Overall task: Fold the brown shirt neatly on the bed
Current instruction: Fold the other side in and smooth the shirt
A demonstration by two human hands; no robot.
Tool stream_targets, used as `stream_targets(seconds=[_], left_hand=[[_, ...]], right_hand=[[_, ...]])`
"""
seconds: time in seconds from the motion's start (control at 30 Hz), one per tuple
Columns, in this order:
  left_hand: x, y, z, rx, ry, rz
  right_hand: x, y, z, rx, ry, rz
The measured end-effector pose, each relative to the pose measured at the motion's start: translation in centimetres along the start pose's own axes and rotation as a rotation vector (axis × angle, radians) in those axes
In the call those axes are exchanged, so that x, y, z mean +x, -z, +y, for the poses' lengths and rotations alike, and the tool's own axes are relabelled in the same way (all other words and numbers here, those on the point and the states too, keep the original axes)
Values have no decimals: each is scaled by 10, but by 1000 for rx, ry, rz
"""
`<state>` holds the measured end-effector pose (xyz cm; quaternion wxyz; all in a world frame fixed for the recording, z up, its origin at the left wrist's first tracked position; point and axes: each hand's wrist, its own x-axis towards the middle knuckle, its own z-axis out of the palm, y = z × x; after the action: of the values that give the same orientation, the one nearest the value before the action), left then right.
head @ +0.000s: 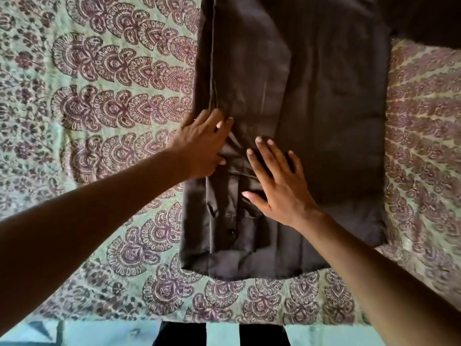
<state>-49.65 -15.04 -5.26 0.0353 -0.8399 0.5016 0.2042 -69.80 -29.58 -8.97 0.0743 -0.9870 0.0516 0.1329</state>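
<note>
The brown shirt [324, 108] lies flat on the bed, its left side folded inward so a sleeve with a buttoned cuff [232, 221] runs down the left part. My left hand [202, 143] rests flat on the shirt's left folded edge, fingers straight. My right hand [277, 181] presses flat on the sleeve just right of it, fingers spread. A dark sleeve part [424, 18] extends out at the top right.
The bed is covered by a pale green spread [99, 121] with a maroon paisley print. The bed's near edge [224, 320] runs along the bottom, with light floor and dark legs below it.
</note>
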Motion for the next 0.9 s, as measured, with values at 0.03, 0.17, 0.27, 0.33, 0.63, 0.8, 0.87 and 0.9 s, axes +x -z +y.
stream_targets(seconds=[0.03,0.17,0.27,0.33,0.63,0.8,0.87,0.9], left_hand=[[-7,-2,0,-6,-4,13],[-37,-24,5,62,-26,-91],[-49,-42,9,71,-26,-113],[-47,-45,7,57,-30,-115],[-43,-40,7,3,-11,-174],[-43,-33,14,26,24,-214],[-44,-33,20,69,45,-217],[-44,-33,22,83,57,-222]], right_hand=[[-7,0,1,-18,-1,-25],[-22,1,3,-63,-13,-116],[-21,11,-3,-64,-21,-69],[-18,15,-10,-40,15,-13],[-49,-4,-23,-80,64,-172],[-60,-5,-23,-39,91,-152],[-64,-9,-25,-29,86,-130],[-66,-11,-26,-18,85,-114]])
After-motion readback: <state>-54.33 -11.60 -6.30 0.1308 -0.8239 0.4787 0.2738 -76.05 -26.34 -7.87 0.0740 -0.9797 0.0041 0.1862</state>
